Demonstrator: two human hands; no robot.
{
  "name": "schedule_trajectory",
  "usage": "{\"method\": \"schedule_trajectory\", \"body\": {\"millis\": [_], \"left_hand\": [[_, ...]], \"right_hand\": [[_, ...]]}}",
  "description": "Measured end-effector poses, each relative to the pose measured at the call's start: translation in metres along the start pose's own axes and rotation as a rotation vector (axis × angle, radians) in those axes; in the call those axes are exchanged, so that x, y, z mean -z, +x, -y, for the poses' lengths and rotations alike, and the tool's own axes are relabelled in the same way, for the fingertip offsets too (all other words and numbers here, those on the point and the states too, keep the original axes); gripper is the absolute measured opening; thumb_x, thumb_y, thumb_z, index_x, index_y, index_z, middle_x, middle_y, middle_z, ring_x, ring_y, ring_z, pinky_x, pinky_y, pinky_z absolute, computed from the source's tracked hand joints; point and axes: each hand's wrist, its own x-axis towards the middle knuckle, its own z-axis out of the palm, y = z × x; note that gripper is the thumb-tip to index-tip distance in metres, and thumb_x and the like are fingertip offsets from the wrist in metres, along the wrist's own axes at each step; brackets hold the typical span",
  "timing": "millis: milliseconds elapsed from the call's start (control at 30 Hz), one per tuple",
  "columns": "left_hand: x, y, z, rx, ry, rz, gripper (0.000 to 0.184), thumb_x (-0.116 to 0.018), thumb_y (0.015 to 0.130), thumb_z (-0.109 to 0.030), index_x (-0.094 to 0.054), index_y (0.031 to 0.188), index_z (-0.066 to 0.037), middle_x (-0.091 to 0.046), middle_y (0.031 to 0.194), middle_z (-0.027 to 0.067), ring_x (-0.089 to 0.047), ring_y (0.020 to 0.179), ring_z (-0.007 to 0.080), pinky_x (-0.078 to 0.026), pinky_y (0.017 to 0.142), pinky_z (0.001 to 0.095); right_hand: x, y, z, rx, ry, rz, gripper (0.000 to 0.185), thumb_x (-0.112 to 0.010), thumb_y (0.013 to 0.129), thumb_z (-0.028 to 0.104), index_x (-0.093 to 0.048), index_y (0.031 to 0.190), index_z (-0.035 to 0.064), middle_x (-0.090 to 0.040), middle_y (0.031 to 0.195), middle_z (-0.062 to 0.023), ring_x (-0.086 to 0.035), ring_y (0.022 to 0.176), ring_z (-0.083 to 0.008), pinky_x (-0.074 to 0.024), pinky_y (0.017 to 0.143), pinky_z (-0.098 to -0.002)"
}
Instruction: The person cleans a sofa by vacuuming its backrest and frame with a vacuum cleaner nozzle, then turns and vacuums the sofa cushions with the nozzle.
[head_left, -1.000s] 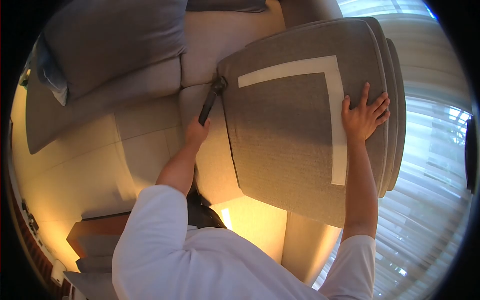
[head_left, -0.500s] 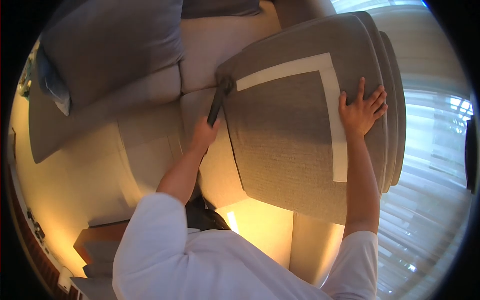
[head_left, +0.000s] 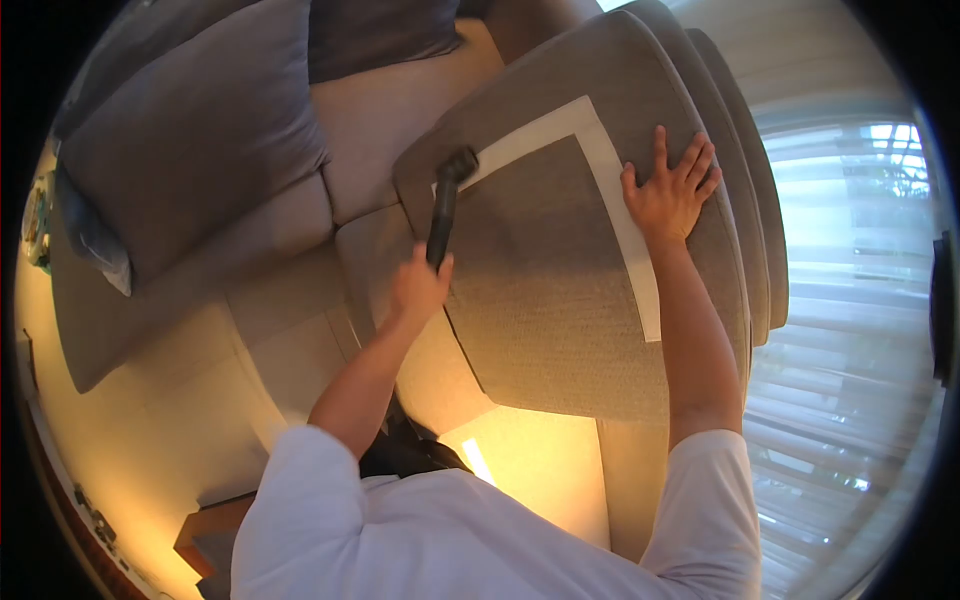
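A grey cushion (head_left: 560,270) stands tilted on the sofa, with a white L-shaped strip (head_left: 615,215) on the face toward me. My left hand (head_left: 420,285) is wrapped round the handle of a dark tool (head_left: 442,215), whose round head lies at the cushion's upper left, by the end of the strip. With fingers spread, my right hand (head_left: 672,195) rests flat on the cushion near its right edge and holds nothing.
Large grey back pillows (head_left: 210,130) lean at the upper left, beside a small blue-grey pillow (head_left: 90,235). Sheer curtains (head_left: 840,300) hang before a window on the right. A brown wooden piece (head_left: 215,530) shows at the lower left.
The tool's head has moved from the cushion's left edge onto its face beside the strip. My right hand stays on the cushion. The whole view has shifted and turned somewhat.
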Motion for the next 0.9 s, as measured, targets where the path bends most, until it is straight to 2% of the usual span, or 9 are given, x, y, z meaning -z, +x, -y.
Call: {"method": "schedule_trajectory", "body": {"millis": [100,167,233,333,467,567,667,767,900], "left_hand": [[0.036,-0.037,0.009,-0.066,-0.034,0.058,0.049,-0.065,0.096,-0.048,-0.062,0.117,-0.004,-0.072,0.091,0.0239,-0.07,0.089,0.0457,-0.055,0.077,0.0529],[0.067,-0.028,-0.009,0.05,-0.083,-0.033,0.047,-0.065,0.095,-0.046,-0.063,0.117,-0.004,-0.072,0.094,0.0239,-0.07,0.093,0.0451,-0.055,0.079,0.0525],[0.081,0.011,-0.041,-0.028,-0.184,-0.175,0.047,-0.066,0.095,-0.045,-0.063,0.116,-0.003,-0.072,0.096,0.0249,-0.07,0.096,0.0446,-0.054,0.081,0.0531],[0.061,0.061,-0.079,-0.111,-0.115,-0.24,0.049,-0.065,0.095,-0.045,-0.061,0.118,-0.002,-0.071,0.097,0.0274,-0.07,0.097,0.0451,-0.054,0.081,0.0541],[0.05,-0.034,-0.095,-0.12,-0.158,0.048,0.05,-0.066,0.096,-0.041,-0.057,0.128,-0.004,-0.071,0.086,0.0257,-0.071,0.087,0.0459,-0.055,0.076,0.0531],[0.071,-0.068,-0.09,-0.266,-0.133,0.052,0.051,-0.066,0.096,-0.04,-0.057,0.133,-0.006,-0.071,0.08,0.0212,-0.072,0.078,0.0424,-0.055,0.072,0.0498],[0.104,-0.054,-0.131,-0.187,-0.229,0.084,0.055,-0.067,0.095,-0.04,-0.056,0.139,-0.008,-0.069,0.075,0.0156,-0.072,0.074,0.0338,-0.055,0.072,0.0459],[0.12,-0.04,-0.154,-0.19,-0.165,0.069,0.055,-0.066,0.096,-0.039,-0.056,0.141,-0.009,-0.071,0.082,0.0156,-0.073,0.081,0.0334,-0.054,0.077,0.0451],[0.137,-0.06,-0.126,-0.243,-0.177,0.09,0.059,-0.068,0.094,-0.038,-0.054,0.145,-0.011,-0.073,0.092,0.0159,-0.073,0.087,0.0329,-0.054,0.081,0.0436]], "right_hand": [[-0.001,-0.001,-0.001,0.015,0.04,-0.022,0.075,-0.05,0.095,0.056,-0.033,0.161,0.0261,-0.014,0.167,-0.0305,-0.008,0.157,-0.0453,-0.0081,0.122,-0.0653],[0.0,0.001,-0.001,0.009,0.05,-0.038,0.074,-0.05,0.095,0.055,-0.034,0.161,0.0259,-0.014,0.167,-0.0305,-0.008,0.157,-0.0454,-0.0088,0.122,-0.0658],[0.004,0.001,-0.001,0.023,0.044,-0.027,0.074,-0.051,0.095,0.055,-0.035,0.161,0.0259,-0.015,0.167,-0.0304,-0.009,0.157,-0.0454,-0.0109,0.122,-0.0655],[0.007,0.002,-0.001,0.02,0.046,-0.029,0.073,-0.051,0.095,0.056,-0.036,0.16,0.0259,-0.016,0.167,-0.03,-0.011,0.156,-0.0453,-0.012,0.122,-0.0648],[0.004,0.0,-0.002,0.008,0.08,-0.057,0.073,-0.051,0.095,0.056,-0.036,0.16,0.026,-0.016,0.167,-0.0296,-0.011,0.156,-0.0449,-0.0117,0.123,-0.0641],[0.004,0.003,-0.004,0.014,0.101,-0.053,0.073,-0.051,0.095,0.055,-0.036,0.16,0.0258,-0.014,0.167,-0.0292,-0.01,0.157,-0.0443,-0.0096,0.123,-0.0639],[0.001,0.004,-0.003,0.02,0.165,-0.068,0.073,-0.051,0.094,0.054,-0.038,0.16,0.0239,-0.013,0.168,-0.0289,-0.009,0.157,-0.044,-0.0087,0.123,-0.0635],[0.006,0.01,-0.002,0.017,0.159,-0.056,0.074,-0.052,0.094,0.054,-0.038,0.16,0.0225,-0.013,0.168,-0.0289,-0.01,0.157,-0.0442,-0.0091,0.123,-0.0633],[0.008,0.006,0.0,0.007,0.203,-0.061,0.076,-0.054,0.093,0.052,-0.037,0.16,0.0214,-0.013,0.168,-0.029,-0.009,0.157,-0.0443,-0.0089,0.123,-0.0632]]}}
